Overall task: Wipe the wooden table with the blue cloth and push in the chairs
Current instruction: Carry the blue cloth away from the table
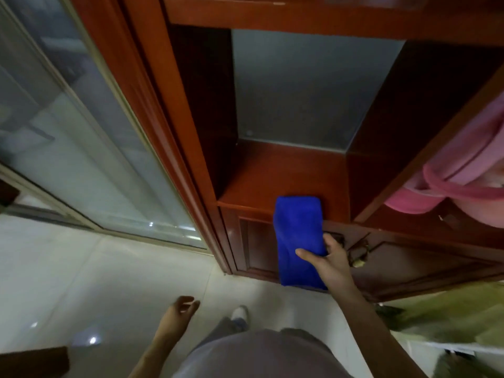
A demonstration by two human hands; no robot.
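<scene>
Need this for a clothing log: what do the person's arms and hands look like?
Both forearms are bare, with no sleeve in view. The left hand and right hand wear no gloves, and no watch, ring or bracelet shows. A grey top covers the torso.

right hand (331, 257) fingers sit behind the cloth (297, 236), only the thumb shows on its front; the wrist covers the cloth's lower right corner and part of the brassy hardware (359, 259) beside it, which is too blurred to identify. pink fabric (463, 170) is cut by the right edge, green stuff (450, 315) below it is smeared beyond telling, brown slab (32, 362) is clipped at the bottom-left corner
</scene>
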